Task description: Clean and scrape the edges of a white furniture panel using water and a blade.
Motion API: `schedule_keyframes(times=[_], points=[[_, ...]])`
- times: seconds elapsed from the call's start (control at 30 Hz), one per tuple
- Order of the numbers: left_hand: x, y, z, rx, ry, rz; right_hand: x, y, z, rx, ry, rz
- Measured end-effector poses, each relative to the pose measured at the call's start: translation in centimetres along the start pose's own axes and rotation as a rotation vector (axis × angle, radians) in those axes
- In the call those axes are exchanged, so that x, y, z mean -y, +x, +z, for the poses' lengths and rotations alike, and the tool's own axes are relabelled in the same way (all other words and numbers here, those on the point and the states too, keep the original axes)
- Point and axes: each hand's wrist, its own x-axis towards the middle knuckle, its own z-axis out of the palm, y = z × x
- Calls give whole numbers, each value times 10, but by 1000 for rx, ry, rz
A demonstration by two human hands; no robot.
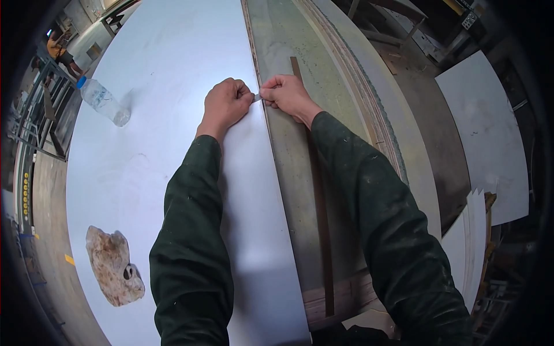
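Observation:
A large white panel lies in front of me, its right edge running away from me. At that edge my left hand is closed, thumb and fingers pinching one end of a short, thin grey strip. My right hand, just across the edge, is closed in a pinch at the strip's other end. What the strip is cannot be made out. Beneath my right wrist, a long narrow brown strip lies on a dull greenish board beside the white panel.
On the panel's left stand a clear plastic bottle with a blue cap and, nearer, a flat brown-stained piece with a hole. Stacked board edges curve along the right. Another white sheet lies beyond. A person is far left.

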Motion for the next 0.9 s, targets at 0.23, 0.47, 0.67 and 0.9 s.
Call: schedule_keyframes(times=[0.23,0.47,0.67,0.9], points=[[-2,-2,7,-92,77,4,-6,0,7,-101,-77,-86],[-10,-7,5,-12,5,-80,-16,-6,7,-162,-140,-88],[-12,-21,5,-59,-32,-63,-21,-18,12,-193,-146,-163],[-18,-48,4,-43,24,-9,-22,-53,18,-212,-139,-184]])
